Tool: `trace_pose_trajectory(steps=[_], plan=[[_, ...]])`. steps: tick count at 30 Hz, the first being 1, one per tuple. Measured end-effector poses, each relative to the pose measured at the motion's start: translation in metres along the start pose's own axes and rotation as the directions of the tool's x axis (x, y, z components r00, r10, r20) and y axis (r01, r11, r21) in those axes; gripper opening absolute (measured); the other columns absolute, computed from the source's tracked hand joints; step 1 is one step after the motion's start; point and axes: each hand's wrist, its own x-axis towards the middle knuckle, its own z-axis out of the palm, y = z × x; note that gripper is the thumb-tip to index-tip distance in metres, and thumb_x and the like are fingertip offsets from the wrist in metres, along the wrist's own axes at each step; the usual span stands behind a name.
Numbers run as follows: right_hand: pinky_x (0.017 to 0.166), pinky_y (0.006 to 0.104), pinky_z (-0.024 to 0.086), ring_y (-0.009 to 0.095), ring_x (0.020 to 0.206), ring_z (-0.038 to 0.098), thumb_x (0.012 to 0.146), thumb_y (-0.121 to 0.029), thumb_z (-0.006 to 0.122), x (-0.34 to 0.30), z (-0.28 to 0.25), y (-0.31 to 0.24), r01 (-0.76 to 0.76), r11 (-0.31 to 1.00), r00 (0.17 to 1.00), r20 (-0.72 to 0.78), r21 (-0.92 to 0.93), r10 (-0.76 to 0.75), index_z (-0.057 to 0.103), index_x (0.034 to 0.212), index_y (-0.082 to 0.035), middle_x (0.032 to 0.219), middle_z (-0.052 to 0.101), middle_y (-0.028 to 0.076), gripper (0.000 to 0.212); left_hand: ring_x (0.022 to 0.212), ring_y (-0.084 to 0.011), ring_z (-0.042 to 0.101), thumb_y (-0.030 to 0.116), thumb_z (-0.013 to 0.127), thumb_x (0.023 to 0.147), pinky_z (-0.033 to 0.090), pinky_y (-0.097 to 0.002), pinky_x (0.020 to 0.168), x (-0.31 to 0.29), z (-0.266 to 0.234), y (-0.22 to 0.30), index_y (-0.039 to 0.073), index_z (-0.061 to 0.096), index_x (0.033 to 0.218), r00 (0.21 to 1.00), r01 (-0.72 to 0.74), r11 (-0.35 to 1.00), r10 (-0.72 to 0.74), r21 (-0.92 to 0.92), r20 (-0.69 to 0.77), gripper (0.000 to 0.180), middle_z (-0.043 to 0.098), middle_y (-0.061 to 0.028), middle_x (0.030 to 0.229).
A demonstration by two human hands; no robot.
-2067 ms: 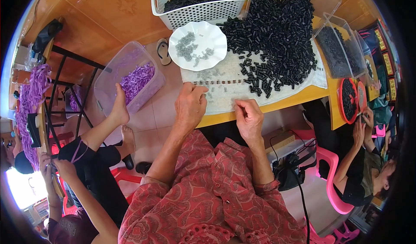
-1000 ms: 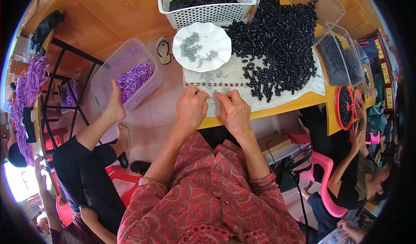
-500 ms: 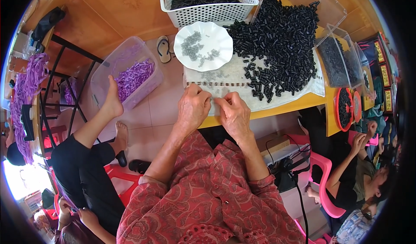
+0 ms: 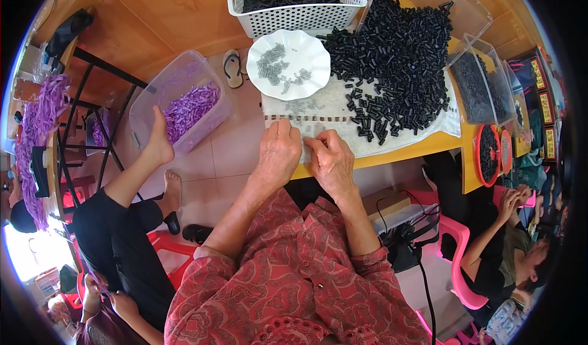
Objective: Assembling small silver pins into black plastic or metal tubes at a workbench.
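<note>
Left hand (image 4: 280, 153), right hand (image 4: 331, 165), both curled (whether gripping, cannot tell), over white cloth (image 4: 334, 102), yellow panels (image 4: 546, 108), their marks illegible

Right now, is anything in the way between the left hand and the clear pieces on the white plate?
Loose small clear pieces lie on the white cloth between the left hand and the scalloped plate; nothing taller is visible there.

Left fingers (image 4: 283, 129) and right fingers (image 4: 320, 143) close together over white cloth (image 4: 342, 103), near clear pieces (image 4: 268, 64) and black tubes (image 4: 401, 63).
</note>
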Motion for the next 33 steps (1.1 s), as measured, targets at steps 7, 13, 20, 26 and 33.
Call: trace_pose_trajectory(steps=[7,13,20,26,33], plan=[[0.065,0.0392,0.051,0.028,0.074,0.062,0.072,0.004,0.069,0.001,-0.001,0.001,-0.002,1.000,1.000,0.011,0.004,0.002,0.073,0.093,-0.008,0.085,0.059,0.007,0.024,0.083,-0.0371,0.057,0.001,0.062,0.074,0.049,-0.0464,0.071,-0.005,-0.001,-0.005,0.000,0.055,0.082,0.995,0.096,0.988,-0.097,-0.119,-0.010,0.011,0.051,-0.0184,0.089],[0.065,0.0395,0.051,0.029,0.074,0.062,0.072,0.003,0.069,0.003,-0.001,0.001,-0.001,1.000,1.000,0.009,-0.010,0.001,0.073,0.093,-0.007,0.086,0.059,0.007,0.023,0.082,-0.0374,0.057,0.001,0.062,0.077,0.049,-0.0466,0.072,-0.004,0.001,-0.008,0.001,0.056,0.081,0.991,0.119,0.984,-0.125,-0.134,-0.039,0.008,0.050,-0.0178,0.090],[0.067,0.0401,0.050,0.029,0.074,0.061,0.071,0.001,0.069,0.000,0.000,0.000,0.003,1.000,1.000,-0.020,-0.012,-0.003,0.071,0.091,-0.005,0.085,0.057,0.008,0.021,0.079,-0.0363,0.058,0.001,0.064,0.078,0.050,-0.0453,0.070,-0.002,-0.006,-0.004,0.000,0.060,0.081,0.985,0.124,0.974,-0.145,-0.192,-0.095,0.005,0.052,-0.0167,0.085],[0.064,0.0395,0.050,0.029,0.073,0.062,0.072,0.000,0.071,0.002,-0.004,-0.001,-0.017,0.999,0.998,-0.059,0.028,0.018,0.063,0.082,-0.005,0.079,0.055,0.009,0.014,0.079,-0.0341,0.062,-0.003,0.070,0.080,0.052,-0.0413,0.070,-0.001,-0.007,0.005,0.000,0.065,0.089,0.941,0.216,0.904,-0.293,-0.369,-0.167,0.010,0.057,-0.0155,0.090],[0.061,0.0384,0.053,0.031,0.073,0.065,0.077,0.001,0.072,-0.002,-0.007,-0.001,-0.034,0.978,0.990,-0.130,0.207,0.062,0.062,0.088,-0.003,0.080,0.061,0.010,0.016,0.069,-0.0185,0.062,0.003,0.068,0.090,0.051,-0.0295,0.063,-0.004,0.000,0.024,0.001,0.068,0.097,0.897,0.282,0.721,-0.432,-0.633,-0.093,0.008,0.063,-0.0116,0.089]])
